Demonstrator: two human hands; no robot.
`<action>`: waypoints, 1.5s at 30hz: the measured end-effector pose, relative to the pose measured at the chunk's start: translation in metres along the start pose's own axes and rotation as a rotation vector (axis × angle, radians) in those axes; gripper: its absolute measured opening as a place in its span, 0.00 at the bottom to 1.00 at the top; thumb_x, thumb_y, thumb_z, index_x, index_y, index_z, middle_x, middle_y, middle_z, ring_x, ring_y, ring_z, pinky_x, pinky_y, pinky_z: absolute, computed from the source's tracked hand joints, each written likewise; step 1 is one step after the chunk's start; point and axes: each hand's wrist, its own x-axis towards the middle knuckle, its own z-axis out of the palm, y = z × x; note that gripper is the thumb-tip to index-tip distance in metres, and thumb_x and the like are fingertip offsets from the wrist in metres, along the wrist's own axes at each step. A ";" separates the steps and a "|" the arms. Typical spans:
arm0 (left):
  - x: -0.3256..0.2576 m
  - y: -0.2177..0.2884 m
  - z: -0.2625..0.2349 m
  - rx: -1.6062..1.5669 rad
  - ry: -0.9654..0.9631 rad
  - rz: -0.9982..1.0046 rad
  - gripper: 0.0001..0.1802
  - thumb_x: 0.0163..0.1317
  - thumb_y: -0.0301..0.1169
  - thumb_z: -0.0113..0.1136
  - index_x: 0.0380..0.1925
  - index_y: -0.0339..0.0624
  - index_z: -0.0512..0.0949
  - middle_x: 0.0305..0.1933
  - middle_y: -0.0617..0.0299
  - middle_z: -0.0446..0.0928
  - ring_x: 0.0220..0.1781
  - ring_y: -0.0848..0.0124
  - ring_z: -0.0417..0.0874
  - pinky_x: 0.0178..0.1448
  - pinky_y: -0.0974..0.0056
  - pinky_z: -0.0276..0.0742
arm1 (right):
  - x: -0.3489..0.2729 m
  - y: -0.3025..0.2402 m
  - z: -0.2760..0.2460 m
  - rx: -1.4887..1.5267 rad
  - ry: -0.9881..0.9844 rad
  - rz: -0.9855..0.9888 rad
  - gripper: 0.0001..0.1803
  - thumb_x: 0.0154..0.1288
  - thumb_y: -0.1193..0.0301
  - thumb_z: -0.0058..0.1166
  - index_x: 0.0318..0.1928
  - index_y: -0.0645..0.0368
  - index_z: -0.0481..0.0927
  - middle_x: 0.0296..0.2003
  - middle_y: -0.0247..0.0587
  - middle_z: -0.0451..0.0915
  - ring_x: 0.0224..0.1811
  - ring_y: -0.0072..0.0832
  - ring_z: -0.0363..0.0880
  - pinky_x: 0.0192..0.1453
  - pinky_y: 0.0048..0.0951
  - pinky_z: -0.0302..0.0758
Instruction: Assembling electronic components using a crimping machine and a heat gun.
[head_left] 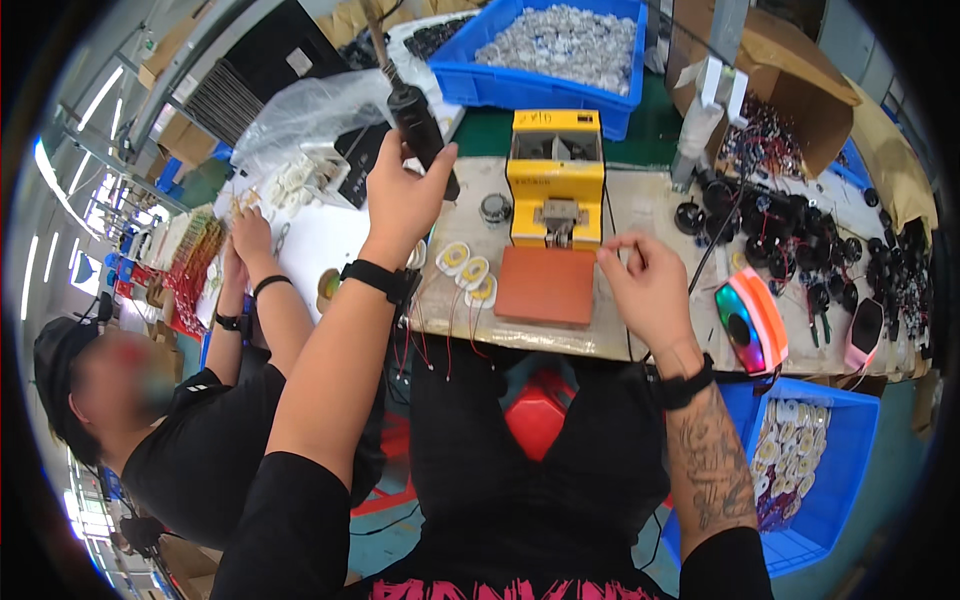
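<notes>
My left hand (pixel 408 205) is raised over the table with its thumb and fingers closed around a black-handled tool (pixel 413 115). A brownish shaft runs up from that handle. My right hand (pixel 645 285) is at the right edge of an orange-brown block (pixel 545 287), thumb and fingertips pinched together; whether anything small sits between them is hidden. Behind the block stands a yellow box-shaped device (pixel 556 180) with a metal fixture on its front. White round parts with yellow rings (pixel 467 268) and thin red wires lie left of the block. A small round metal part (pixel 495 208) sits beside the yellow device.
A blue tray (pixel 540 92) of whitish parts stands at the back. Black round parts with wires (pixel 800 240) are heaped right, near a pink-and-black device (pixel 750 325). A blue bin (pixel 845 450) of round parts is below right. A co-worker (pixel 200 420) sits at left.
</notes>
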 end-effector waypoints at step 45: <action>-0.093 -0.036 0.076 -0.157 -0.190 -0.128 0.17 0.54 0.44 0.79 0.36 0.44 0.91 0.49 0.55 0.85 0.62 0.52 0.78 0.67 0.47 0.72 | 0.032 0.013 0.073 0.114 0.082 0.262 0.14 0.67 0.63 0.72 0.36 0.65 0.90 0.20 0.26 0.79 0.22 0.14 0.70 0.28 0.26 0.69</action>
